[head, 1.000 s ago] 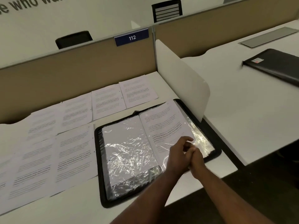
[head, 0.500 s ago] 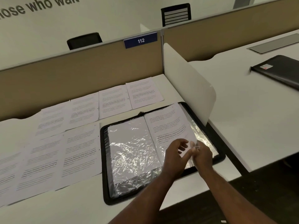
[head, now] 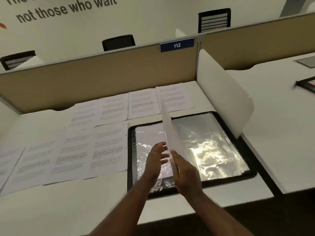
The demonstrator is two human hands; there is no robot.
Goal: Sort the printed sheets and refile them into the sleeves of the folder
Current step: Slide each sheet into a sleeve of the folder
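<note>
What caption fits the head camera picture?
Both hands, left hand and right hand, turn a sleeved sheet upright over the open folder.

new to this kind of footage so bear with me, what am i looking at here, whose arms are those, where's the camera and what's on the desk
There is no machine: these are a person's two bare arms, filmed by a wide-angle camera worn on their head, looking forward and down. An open black folder with shiny plastic sleeves lies on the white desk. Printed sheets are laid out in rows to its left and behind it. The right hand lifts a page of the folder so it stands nearly on edge; whether it pinches it is unclear. The left hand hovers beside it with relaxed fingers.
</note>
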